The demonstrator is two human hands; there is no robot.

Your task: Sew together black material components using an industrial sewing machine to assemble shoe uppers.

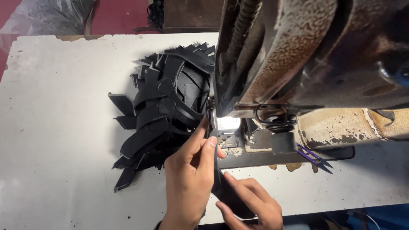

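My left hand [189, 179] pinches a black leather piece [218, 170] between thumb and fingers, its fingertips close to the lit needle area [228, 123] of a worn, rusty sewing machine [306, 64]. Lower down, my right hand [251, 206] holds the near end of the same black piece at the table's front edge. The strip runs upright from my hands up under the machine's foot.
A heap of black leather strips [162, 110] lies on the white table [55, 127] left of the machine. Purple thread snips [315, 157] rest on the machine base at right. A dark spring [275, 121] hangs under the machine head.
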